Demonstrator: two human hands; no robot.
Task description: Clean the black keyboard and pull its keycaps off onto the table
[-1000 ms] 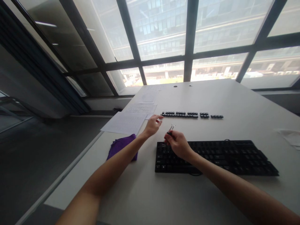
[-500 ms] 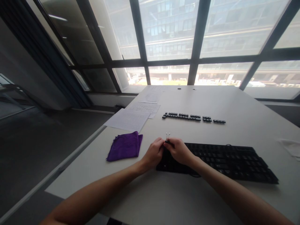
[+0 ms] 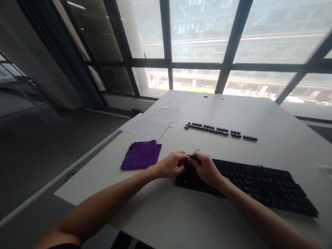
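Note:
My right hand [image 3: 206, 167] is closed in a pinch over the left end of the black keyboard [image 3: 249, 180]. Two thin metal wire prongs of a keycap puller [image 3: 196, 150] stick up above its fingertips, tilted to the right; the dark part below them is mostly hidden. Close beside it, my left hand [image 3: 173, 164] has curled fingers, the fingertips reaching the right hand's fingers. What lies between the left fingers, if anything, is too small and dark to make out. Behind the keyboard, loose black keycaps [image 3: 207, 128] stand in rows on the white table [image 3: 160, 214].
A folded purple cloth [image 3: 141, 155] lies left of my left hand. Several sheets of paper [image 3: 149, 126] overlap along the table's left edge. Something whitish [image 3: 326, 170] lies at the far right. Large windows [image 3: 197, 31] rise behind the table.
The view has shifted, so the table things sit further right. My left hand has drawn slightly away from the right, its fingers more spread. The wire prongs now tilt to the right.

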